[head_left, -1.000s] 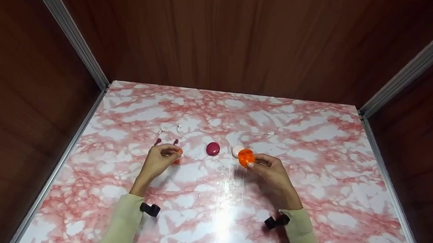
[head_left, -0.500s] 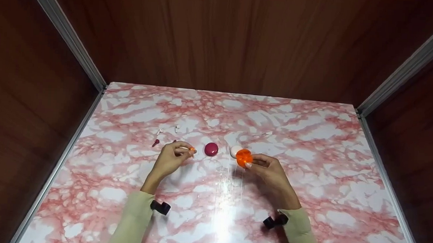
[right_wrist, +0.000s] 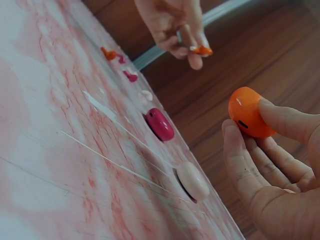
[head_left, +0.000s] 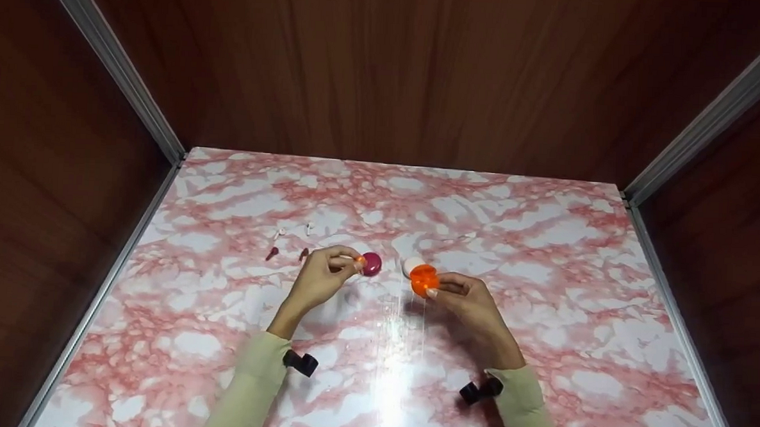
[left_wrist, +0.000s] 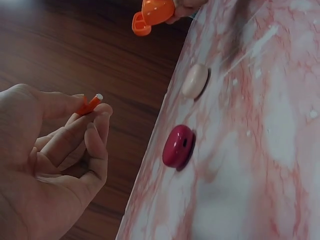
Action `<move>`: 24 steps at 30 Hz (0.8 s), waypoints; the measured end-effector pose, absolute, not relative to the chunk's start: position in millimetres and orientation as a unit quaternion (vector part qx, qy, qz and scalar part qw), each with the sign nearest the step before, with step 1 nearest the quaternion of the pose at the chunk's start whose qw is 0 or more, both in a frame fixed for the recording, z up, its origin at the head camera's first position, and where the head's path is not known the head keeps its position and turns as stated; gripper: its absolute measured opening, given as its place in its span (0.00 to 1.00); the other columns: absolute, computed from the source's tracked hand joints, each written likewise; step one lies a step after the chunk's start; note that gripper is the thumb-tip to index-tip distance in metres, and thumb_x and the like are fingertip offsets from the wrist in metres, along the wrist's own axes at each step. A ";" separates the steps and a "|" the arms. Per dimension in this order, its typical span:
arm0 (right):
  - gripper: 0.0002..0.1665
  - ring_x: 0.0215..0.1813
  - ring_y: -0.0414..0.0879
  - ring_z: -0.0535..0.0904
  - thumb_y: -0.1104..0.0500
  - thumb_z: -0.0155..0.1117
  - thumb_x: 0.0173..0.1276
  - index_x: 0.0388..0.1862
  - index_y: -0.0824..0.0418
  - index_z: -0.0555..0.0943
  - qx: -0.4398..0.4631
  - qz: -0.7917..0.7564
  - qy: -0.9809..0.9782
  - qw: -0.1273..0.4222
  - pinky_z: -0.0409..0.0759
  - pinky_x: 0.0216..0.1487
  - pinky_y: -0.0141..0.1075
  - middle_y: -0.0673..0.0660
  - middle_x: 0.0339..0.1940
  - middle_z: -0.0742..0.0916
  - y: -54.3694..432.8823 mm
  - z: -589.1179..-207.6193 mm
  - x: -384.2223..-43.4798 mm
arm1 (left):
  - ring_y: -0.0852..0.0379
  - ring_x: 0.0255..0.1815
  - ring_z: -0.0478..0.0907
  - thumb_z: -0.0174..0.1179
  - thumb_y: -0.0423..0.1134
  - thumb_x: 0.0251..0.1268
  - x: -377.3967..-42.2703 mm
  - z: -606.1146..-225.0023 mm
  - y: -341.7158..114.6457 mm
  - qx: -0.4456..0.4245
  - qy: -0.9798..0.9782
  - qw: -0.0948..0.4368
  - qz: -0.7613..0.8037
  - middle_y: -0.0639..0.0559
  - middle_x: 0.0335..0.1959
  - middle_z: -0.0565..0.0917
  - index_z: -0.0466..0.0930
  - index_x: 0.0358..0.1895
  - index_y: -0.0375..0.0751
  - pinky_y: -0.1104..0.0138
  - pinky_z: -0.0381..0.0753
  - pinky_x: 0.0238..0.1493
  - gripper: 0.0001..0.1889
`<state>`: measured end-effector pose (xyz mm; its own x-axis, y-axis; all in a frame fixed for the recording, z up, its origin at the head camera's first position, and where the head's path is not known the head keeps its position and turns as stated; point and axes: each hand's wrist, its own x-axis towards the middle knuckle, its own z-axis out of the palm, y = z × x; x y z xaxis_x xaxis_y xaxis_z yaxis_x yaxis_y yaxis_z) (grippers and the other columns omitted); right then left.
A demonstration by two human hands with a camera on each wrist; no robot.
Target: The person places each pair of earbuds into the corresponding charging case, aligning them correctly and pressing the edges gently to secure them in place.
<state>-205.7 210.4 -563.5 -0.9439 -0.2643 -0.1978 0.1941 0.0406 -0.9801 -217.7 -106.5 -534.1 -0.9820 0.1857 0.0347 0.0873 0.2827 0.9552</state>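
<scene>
My left hand (head_left: 319, 280) pinches an orange earbud (left_wrist: 91, 105) between thumb and fingertips, raised above the table. In my right hand (head_left: 475, 302) is a round orange earbud case (head_left: 424, 281) with its lid up, held by thumb and fingers. A closed crimson case (head_left: 371, 264) lies just beyond the left fingertips. The closed white case (head_left: 411, 266) is partly hidden behind the orange one in the head view. Another orange earbud (right_wrist: 107, 53) lies on the table in the right wrist view; the left arm hides it from the head camera.
Two white earbuds (head_left: 309, 228) and two crimson earbuds (head_left: 272, 254) lie on the left part of the pink-and-white marbled table (head_left: 514, 232). Brown wood-look panels (head_left: 386, 72) with metal edge strips enclose the back and sides.
The left hand has lifted the orange earbud and carried it rightward toward the orange case, uncovering the crimson earbuds. The right hand stays nearly still, with the case tilting slightly.
</scene>
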 end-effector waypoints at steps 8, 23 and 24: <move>0.26 0.56 0.49 0.89 0.59 0.78 0.66 0.60 0.67 0.83 -0.026 -0.689 0.705 0.168 0.86 0.62 0.45 0.58 0.53 0.92 208.8 -561.8 -202.6 | 0.41 0.48 0.91 0.66 0.38 0.74 -221.3 -526.1 -82.1 0.120 0.785 0.047 0.606 0.39 0.45 0.93 0.88 0.51 0.40 0.58 0.89 0.52 0.09; 0.25 0.55 0.51 0.90 0.60 0.78 0.65 0.59 0.66 0.84 -0.008 -0.710 0.682 0.177 0.86 0.63 0.49 0.58 0.51 0.92 202.9 -564.8 -202.1 | 0.46 0.49 0.91 0.66 0.43 0.74 -220.1 -520.6 -43.2 0.150 0.777 0.063 0.608 0.48 0.43 0.94 0.88 0.48 0.45 0.66 0.84 0.46 0.08; 0.25 0.55 0.50 0.90 0.59 0.79 0.64 0.58 0.66 0.84 -0.008 -0.708 0.683 0.177 0.86 0.63 0.48 0.58 0.51 0.92 202.6 -564.4 -202.0 | 0.44 0.49 0.91 0.66 0.42 0.74 -219.7 -521.1 -41.7 0.150 0.777 0.062 0.608 0.48 0.43 0.94 0.88 0.48 0.45 0.65 0.85 0.48 0.08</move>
